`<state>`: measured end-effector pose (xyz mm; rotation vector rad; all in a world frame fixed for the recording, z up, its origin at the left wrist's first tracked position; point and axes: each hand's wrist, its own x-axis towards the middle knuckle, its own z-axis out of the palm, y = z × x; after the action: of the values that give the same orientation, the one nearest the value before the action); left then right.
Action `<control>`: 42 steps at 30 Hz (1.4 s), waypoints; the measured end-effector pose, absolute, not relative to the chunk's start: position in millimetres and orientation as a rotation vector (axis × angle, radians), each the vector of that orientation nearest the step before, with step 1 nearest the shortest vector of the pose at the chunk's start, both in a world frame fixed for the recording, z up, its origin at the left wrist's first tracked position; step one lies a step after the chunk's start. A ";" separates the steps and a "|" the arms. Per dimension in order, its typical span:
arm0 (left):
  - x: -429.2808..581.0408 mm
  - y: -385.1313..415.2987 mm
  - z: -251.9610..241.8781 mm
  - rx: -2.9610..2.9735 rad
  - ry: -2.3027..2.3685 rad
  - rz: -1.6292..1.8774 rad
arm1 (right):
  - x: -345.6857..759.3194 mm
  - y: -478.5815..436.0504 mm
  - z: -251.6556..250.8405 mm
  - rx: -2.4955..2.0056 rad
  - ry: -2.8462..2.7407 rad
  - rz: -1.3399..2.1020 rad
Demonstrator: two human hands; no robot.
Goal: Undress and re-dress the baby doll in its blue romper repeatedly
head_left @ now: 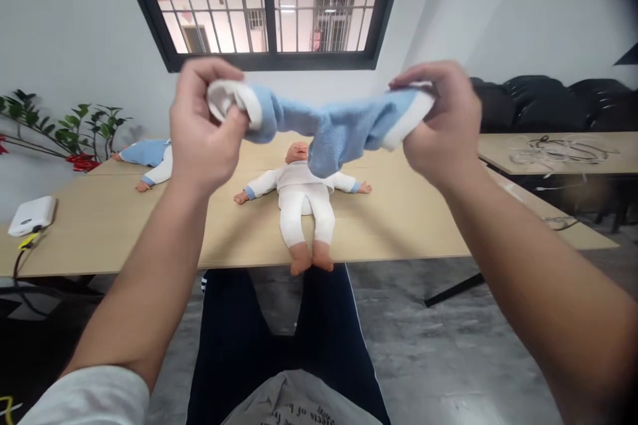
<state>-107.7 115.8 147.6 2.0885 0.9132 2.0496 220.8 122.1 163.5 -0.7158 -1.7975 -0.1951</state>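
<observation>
A small light blue cloth garment (343,129) with white cuffs is stretched in the air between both hands. My left hand (209,123) grips the white cuff at its left end, thumb inside the opening. The white band at the other end is pinched in my right hand (438,119). Behind and below the cloth, a baby doll (305,206) lies on its back on the table, arms spread, in white clothes with blue cuffs. Its bare feet reach over the table's front edge. The garment hides part of the doll's upper body.
On the wooden table (379,232), a second doll in blue and white (147,154) lies at the left, near a plant (74,126). A white box (32,216) with a cable sits far left. White cables (563,149) lie on another table, right.
</observation>
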 end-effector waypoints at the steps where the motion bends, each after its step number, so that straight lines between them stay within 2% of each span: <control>1: -109.1 106.4 134.6 2.143 0.923 2.011 | 225.6 117.6 150.9 -0.707 -1.838 -0.215; 3: -114.0 88.8 98.7 2.241 1.005 1.759 | 235.3 109.8 112.3 -0.750 -1.907 -0.182; 8: -126.3 52.5 15.2 2.328 1.007 0.712 | 247.8 91.0 -0.2 -1.139 -1.706 0.263; 11: -129.5 44.3 -0.8 2.178 0.903 0.456 | 245.8 72.8 -37.2 -1.296 -1.524 0.691; 14: -130.5 67.9 -6.6 2.052 0.941 0.602 | 250.2 57.6 -50.7 -1.196 -1.769 0.906; 17: -127.1 125.2 -20.3 1.993 1.142 0.924 | 261.5 58.8 -55.4 -0.937 -2.123 0.697; 19: -121.4 170.6 -32.1 1.993 1.275 1.061 | 263.5 73.0 -54.3 -0.878 -2.116 0.495; 22: -110.4 226.5 -43.9 2.054 1.392 1.169 | 245.6 115.0 -41.5 -0.950 -1.999 0.344; 25: -102.0 256.1 -47.9 2.260 1.282 1.106 | 206.0 174.5 -22.4 -1.135 -1.963 0.370; 27: -99.4 263.5 -49.9 2.351 1.195 1.060 | 177.0 215.6 -15.2 -1.328 -1.853 0.445; 30: -98.5 264.8 -53.9 2.200 1.195 1.260 | 143.9 263.6 -18.9 -1.470 -1.739 0.598; 33: -96.8 261.6 -56.9 1.924 1.062 1.459 | 130.2 286.4 -32.9 -1.265 -1.607 0.711; 38: -90.9 254.8 -56.0 1.393 0.938 1.570 | 140.7 291.3 -44.5 -0.967 -1.148 0.786; 42: -95.4 248.1 -51.5 1.639 0.916 1.366 | 152.5 289.0 -40.1 -0.919 -1.055 0.772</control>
<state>-95.4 248.1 -51.5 1.6386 0.9158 1.3656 152.5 289.0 -40.1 -0.9192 -1.0550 0.7718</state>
